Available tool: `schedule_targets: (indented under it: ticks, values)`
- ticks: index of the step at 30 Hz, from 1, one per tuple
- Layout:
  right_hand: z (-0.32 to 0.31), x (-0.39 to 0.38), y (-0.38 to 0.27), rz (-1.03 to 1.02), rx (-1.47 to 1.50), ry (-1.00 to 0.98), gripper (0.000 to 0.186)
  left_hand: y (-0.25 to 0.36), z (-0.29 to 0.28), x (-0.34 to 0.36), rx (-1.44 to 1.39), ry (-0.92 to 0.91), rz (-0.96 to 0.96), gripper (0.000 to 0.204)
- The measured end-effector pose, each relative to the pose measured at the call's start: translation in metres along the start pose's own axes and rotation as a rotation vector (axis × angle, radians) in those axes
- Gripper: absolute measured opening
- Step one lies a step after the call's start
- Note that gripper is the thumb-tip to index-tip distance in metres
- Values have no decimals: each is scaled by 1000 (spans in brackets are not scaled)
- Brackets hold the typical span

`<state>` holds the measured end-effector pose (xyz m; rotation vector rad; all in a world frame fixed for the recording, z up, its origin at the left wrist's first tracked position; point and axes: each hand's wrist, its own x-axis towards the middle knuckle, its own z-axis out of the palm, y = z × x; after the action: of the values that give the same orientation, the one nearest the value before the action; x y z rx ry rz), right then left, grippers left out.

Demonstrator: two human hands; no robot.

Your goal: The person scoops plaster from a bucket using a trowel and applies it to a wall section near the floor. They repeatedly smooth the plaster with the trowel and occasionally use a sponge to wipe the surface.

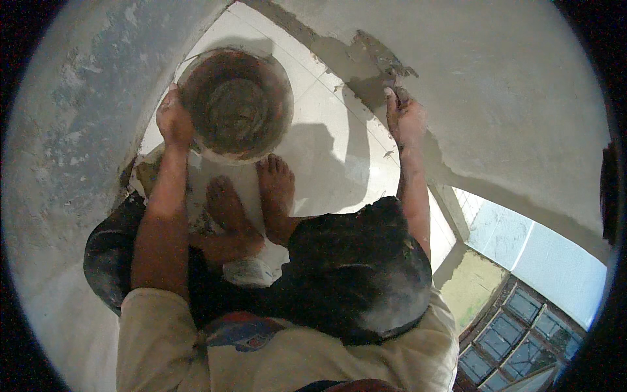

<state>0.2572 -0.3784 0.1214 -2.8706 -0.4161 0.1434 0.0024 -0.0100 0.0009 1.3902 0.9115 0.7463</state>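
The round pan (235, 104), dark and caked with wet grey mortar, is sitting on the white tiled ledge (326, 150) with its open mouth facing up toward the camera; being round, it is showing no long axis, and its rim is lying roughly level. The left hand (174, 121) is resting against the pan's left rim, its grip curling over the edge with the thumb side toward the mortar. The person's two bare feet (251, 196) are planted just below the pan, the toes of the nearer one almost touching its lower rim, with dark trousers (353, 274) bunching over the knees beneath them. To the right of the pan, well apart from it, the right hand (405, 117) is pressing against the plastered wall (496, 85) where fresh grey mortar is patching the corner; its fingers are lying close together and flat, and it may be holding a small tool, though the view is too dim to tell. A window frame (516, 326) is showing far below and right of the pan.
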Motion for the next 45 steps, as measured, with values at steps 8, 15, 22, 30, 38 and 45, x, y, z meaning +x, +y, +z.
schedule_targets:
  ticks: [8, 15, 22, 30, 38, 45]
  values:
    - [20, 18, 12, -33, -237, -130, 47, 0, 2, -2, -53, -13, -95, 52]
    - [3, 4, -5, -39, 72, -13, 54, 0, -10, 2, 133, 91, -139, 53]
    - [82, 33, 57, -37, -70, -184, 53, -9, 3, 3, 167, 82, -49, 51]
    - [64, 17, 8, -32, -104, -191, 53, -5, -6, 3, 155, 97, -137, 52]
    - [100, 27, 26, -119, -111, -130, 49, -21, -14, 9, 139, 92, -61, 54]
    - [77, 15, 9, -85, -87, 42, 46, 3, 0, -2, 100, 124, -160, 48]
